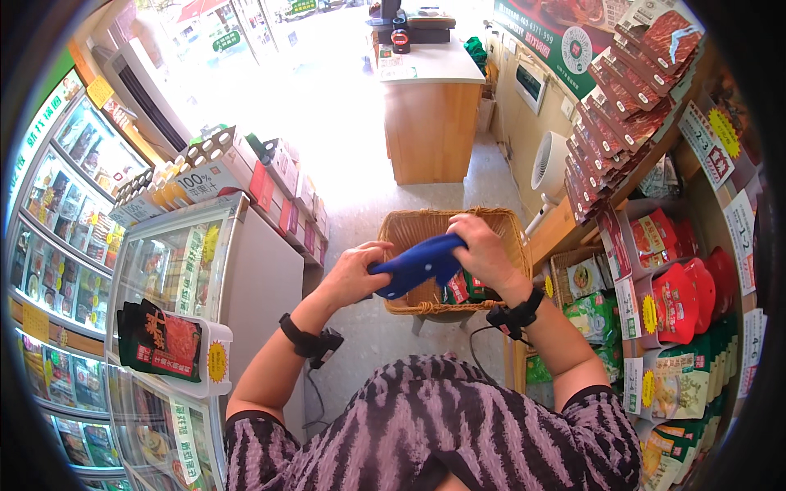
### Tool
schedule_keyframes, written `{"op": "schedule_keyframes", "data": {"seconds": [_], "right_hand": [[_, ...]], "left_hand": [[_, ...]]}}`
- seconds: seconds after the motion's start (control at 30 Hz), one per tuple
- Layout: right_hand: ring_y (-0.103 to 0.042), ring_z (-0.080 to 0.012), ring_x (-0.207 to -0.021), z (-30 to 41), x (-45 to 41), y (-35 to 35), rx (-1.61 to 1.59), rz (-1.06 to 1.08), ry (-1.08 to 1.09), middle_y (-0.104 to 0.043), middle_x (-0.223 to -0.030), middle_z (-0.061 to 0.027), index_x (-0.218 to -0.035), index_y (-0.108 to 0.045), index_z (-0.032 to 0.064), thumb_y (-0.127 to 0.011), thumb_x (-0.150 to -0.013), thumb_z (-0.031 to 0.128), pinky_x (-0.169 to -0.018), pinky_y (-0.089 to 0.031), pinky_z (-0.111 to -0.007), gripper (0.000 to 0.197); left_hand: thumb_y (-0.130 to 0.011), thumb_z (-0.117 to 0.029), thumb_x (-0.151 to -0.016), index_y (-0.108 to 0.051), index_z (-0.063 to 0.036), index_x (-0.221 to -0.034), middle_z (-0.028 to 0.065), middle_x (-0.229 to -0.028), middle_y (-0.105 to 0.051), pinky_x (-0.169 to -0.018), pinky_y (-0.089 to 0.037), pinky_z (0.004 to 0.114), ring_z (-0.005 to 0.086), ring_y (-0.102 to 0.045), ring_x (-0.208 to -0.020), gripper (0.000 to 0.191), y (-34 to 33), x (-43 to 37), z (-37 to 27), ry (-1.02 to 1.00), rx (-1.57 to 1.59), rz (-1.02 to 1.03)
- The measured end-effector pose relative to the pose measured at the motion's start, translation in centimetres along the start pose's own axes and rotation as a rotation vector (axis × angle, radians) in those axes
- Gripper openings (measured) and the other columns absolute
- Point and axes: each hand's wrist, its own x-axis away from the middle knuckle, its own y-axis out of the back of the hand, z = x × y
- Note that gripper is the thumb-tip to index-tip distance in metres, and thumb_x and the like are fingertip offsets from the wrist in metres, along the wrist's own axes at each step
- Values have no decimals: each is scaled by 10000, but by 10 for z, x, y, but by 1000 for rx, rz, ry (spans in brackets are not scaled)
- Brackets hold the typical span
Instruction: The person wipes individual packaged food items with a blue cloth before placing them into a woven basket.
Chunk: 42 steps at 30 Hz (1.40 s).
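A folded blue cloth (417,267) with small white spots is stretched between my two hands, over a wicker basket. My left hand (359,270) grips its left end, and my right hand (479,245) pinches the upper right end. The woven basket (516,245) stands before me on short legs, its near rim partly behind the cloth. Green and red food packets (455,289) lie in the basket below the cloth. Each wrist wears a black strap with a small device on it.
A glass-topped freezer (264,294) stands on the left, with boxed juice bottles (212,166) behind it. Shelves of packaged food (675,301) line the right side. Ahead is a wooden counter (430,132); a white fan (548,161) is near the right wall.
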Motion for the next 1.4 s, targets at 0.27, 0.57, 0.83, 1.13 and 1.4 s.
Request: {"op": "schedule_keyframes", "data": {"seconds": [0.27,0.57,0.83,1.13,1.4], "right_hand": [[-505,-146,-920,-16,-5,-40,-1179,-466,-632,-534,-975,-53,-1092,-422,47,-543,-819,245,-782,-446,-326,359],[-492,-216,-1031,20,-3,-46,-2042,-2,-576,-500,-1137,-84,-1149,-441,61,-294,-890,410,-902,-393,-360,458],[-492,-204,-1014,62,-16,-73,-1897,35,-514,-510,-1112,-75,-1102,-478,66,-375,-859,422,-901,-385,-366,444],[-528,-203,-914,49,-8,-112,-1357,27,-553,-531,-957,-81,-1054,-485,88,-330,-868,441,-824,-437,-341,428],[-465,-193,-1000,60,-13,-145,-1991,316,-457,-481,-1022,-67,-1082,-455,102,-298,-871,429,-867,-390,-334,420]], "left_hand": [[-618,-194,-706,-491,-86,-971,134,-741,-532,-575,-458,380,302,-563,-645,313,-23,-17,-85,-303,-307,-229],[-648,-286,-722,-469,-72,-1088,107,-846,-503,-637,-461,333,259,-558,-725,460,-28,7,-57,-229,-171,-63],[-533,-56,-693,-444,-9,-1090,153,-946,-529,-743,-439,332,287,-539,-834,410,-21,17,-41,-256,57,-392],[-524,-83,-710,-418,1,-1078,170,-812,-516,-689,-433,347,286,-532,-745,392,-9,36,-39,-90,316,-469],[-565,-118,-745,-408,-16,-1159,158,-952,-498,-733,-449,328,270,-535,-841,454,13,60,-30,-152,178,-413]]}}
